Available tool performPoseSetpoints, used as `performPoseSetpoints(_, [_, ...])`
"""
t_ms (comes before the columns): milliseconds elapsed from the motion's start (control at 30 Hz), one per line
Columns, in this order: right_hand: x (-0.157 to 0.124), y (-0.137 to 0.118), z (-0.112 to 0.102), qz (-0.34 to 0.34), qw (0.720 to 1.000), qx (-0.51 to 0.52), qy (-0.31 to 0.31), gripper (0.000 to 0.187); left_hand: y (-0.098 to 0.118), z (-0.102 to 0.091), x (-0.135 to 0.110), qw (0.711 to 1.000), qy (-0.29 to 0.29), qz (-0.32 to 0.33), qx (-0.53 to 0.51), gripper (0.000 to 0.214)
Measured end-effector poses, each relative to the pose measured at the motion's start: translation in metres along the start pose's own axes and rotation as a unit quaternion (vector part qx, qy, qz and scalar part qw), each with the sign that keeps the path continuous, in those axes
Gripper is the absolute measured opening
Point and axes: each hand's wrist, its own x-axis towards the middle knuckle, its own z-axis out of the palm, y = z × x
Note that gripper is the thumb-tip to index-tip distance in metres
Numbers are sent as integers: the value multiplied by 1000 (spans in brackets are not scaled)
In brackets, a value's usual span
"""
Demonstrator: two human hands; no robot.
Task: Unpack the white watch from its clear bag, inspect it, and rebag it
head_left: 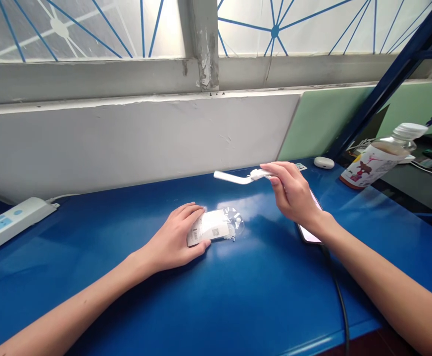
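Note:
My left hand [183, 233] rests on the blue tabletop [145, 306], its thumb and fingers round the left end of a small white labelled packet [216, 223]. The packet lies flat; a barcode and a square code show on it, and crumpled clear plastic is at its right end. My right hand [293, 190] is raised above the table and pinches one end of a thin white bent strip [234, 177]. A lumpy white part sits close to the fingertips, and the strip's free end points left. What exactly this strip is, I cannot make out.
Partly behind my right wrist lies a phone [308, 235] with a black cable [338, 284]. Farther back are a white earbud case [323, 162] and a capped drink bottle [382, 155]. A white power strip [15, 222] lies left. The wall [137, 138] bounds the table's back.

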Motion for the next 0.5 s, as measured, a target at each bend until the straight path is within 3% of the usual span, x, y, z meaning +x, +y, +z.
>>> performPoseSetpoints(133, [-1,-6,2,8,1000,4,13,31,7,-5,0,999,37,5,9,69])
performPoseSetpoints(267, [-3,-19,5,-9,1000,17,-17,32,16,-8,0,986,168,9,15,24])
performPoseSetpoints(333, [-5,-26,5,-21,999,35,-31,31,19,-10,0,974,226,6,18,11])
performPoseSetpoints(433, [-7,-35,5,-42,994,84,-53,31,23,-14,1,964,266,4,5,16])
performPoseSetpoints(500, [-8,-43,5,-42,989,128,-66,29,28,-17,2,969,247,19,-8,23])
